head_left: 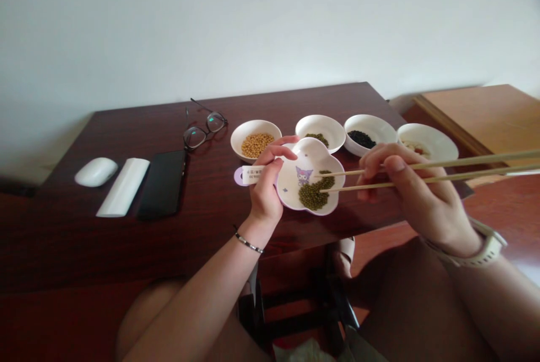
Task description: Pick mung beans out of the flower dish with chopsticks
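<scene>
Dish, flower-shaped [291, 182], white with a small cartoon print: we hold it at the near edge of the surface [211, 193], right of centre. Whether it is lifted or rests there we cannot tell.

Left hand [266, 193]: fingers [278, 152] clamped on the dish's left rim, thumb over the top, the rest underneath. This grip seems to steady the dish and keep it turned toward us.

Green beans [313, 196]: one heap on the dish's near side, just where the tips arrive.

Chopsticks [485, 158], pale wood, one pair: they come in from the right, their tips slightly apart and touching the heap.

Right hand [417, 193]: fingers closed around the chopsticks well up from the tips, which leaves a long working length.

Paper tag [252, 174]: lies just left of the dish, partly under our left hand.

Four white bowls along the far edge behind the dish, a row within easy reach:
- yellow-bean bowl [244, 134]
- green-bean bowl [320, 123]
- black-bean bowl [371, 124]
- fourth bowl [434, 139], contents unclear

Left half of the surface, well apart from the dish:
- glasses [205, 128]
- dark phone [162, 183]
- white case [123, 186]
- white mouse [96, 171], nearest the left edge
</scene>
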`<state>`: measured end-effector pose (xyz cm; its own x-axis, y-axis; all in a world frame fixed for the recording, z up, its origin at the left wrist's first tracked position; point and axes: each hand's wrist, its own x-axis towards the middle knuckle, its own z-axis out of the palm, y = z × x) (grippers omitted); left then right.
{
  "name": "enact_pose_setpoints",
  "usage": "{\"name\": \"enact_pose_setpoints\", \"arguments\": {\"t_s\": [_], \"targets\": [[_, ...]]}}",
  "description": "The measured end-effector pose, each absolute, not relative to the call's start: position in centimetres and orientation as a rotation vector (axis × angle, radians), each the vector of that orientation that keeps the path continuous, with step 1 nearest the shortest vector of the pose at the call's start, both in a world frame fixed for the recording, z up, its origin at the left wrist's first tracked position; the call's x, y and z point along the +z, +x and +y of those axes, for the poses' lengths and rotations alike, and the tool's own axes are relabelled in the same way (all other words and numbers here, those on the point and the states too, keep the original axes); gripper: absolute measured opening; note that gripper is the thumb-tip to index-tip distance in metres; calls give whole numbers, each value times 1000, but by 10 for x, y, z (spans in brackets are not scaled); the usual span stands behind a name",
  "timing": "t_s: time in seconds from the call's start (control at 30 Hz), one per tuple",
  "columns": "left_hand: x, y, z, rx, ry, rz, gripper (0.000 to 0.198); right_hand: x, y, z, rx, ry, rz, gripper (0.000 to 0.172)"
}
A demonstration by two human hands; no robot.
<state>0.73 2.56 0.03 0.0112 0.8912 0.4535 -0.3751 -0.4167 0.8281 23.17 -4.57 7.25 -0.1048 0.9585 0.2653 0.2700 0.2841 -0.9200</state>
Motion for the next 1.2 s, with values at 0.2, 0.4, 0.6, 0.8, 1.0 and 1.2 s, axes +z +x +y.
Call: {"name": "enact_pose_setpoints", "arguments": {"t_s": [0.2,0.4,0.6,0.8,1.0,1.2], "targets": [[0,9,25,1597,1233,571,22,68,234,-30,1261,-1194,-1405,38],[1,10,22,1617,1204,603,21,57,228,-23,1215,-1184,-1307,41],[2,11,21,1654,1162,630,19,51,226,-18,1176,-1139,-1280,42],[2,11,18,1665,1209,643,20,48,229,-13,1215,-1112,-1156,41],[0,10,16,1662,1201,619,23,70,239,-23,1182,-1189,-1185,35],[0,10,16,1666,1189,627,21,81,234,-35,1112,-1278,-1330,36]]}}
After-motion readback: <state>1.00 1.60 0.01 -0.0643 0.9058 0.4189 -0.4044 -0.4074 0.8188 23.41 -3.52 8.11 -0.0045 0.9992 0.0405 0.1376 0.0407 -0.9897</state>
